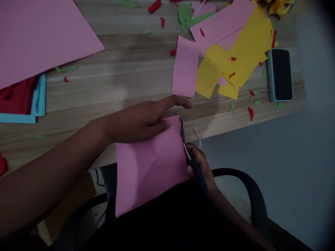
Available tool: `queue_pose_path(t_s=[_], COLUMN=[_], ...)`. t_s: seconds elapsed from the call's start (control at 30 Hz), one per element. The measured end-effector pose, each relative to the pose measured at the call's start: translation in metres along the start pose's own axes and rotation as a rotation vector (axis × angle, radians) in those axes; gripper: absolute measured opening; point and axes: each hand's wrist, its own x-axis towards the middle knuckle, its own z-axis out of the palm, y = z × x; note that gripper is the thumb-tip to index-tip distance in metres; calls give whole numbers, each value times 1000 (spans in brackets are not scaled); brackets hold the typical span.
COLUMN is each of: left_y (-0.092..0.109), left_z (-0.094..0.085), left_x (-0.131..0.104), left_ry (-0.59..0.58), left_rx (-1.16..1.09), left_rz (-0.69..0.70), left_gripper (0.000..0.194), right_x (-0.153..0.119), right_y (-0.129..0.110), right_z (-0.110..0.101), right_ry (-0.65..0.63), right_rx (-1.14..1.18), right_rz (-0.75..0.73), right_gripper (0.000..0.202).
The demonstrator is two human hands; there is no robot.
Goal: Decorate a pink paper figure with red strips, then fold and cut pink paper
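A pink sheet of paper (154, 164) lies partly on the table's near edge and partly over my lap. My left hand (146, 120) rests on its top edge, thumb on the paper and index finger stretched out past it. At the sheet's right edge my right hand (200, 162) is closed on the dark blue handles of a pair of scissors (198, 174). The blades point away from me along that edge, touching the paper. A thin pink strip (197, 136) lies just right of the blades.
Cut pink pieces (185, 68) and yellow pieces (240, 52) lie beyond my hands on the wooden table (104, 85), among red and green scraps. A phone (282, 75) is at the right. A large pink sheet (44, 35) covers red and blue paper at the left. Chair armrests (251, 188) flank me.
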Motion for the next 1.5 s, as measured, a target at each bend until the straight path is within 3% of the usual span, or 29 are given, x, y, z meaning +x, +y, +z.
queue_pose_path(t_s=[0.3, 0.47, 0.73, 1.33, 1.5], left_y=[6, 4, 4, 0, -1], left_z=[0, 1, 2, 6, 6], left_x=[0, -1, -1, -1, -1], left_ry=[-54, -25, -50, -4, -7], left_rx=[60, 68, 35, -14, 3], left_rz=[-26, -42, -75, -76, -52], left_gripper=[52, 51, 52, 55, 55], right_x=[2, 1, -1, -4, -4], right_y=[8, 13, 22, 18, 20], right_z=[2, 4, 3, 8, 9], right_ry=[4, 44, 3, 110, 51], right_rx=[81, 54, 50, 133, 122], right_rz=[-8, -44, -39, 33, 39], right_gripper=[49, 47, 46, 43, 45])
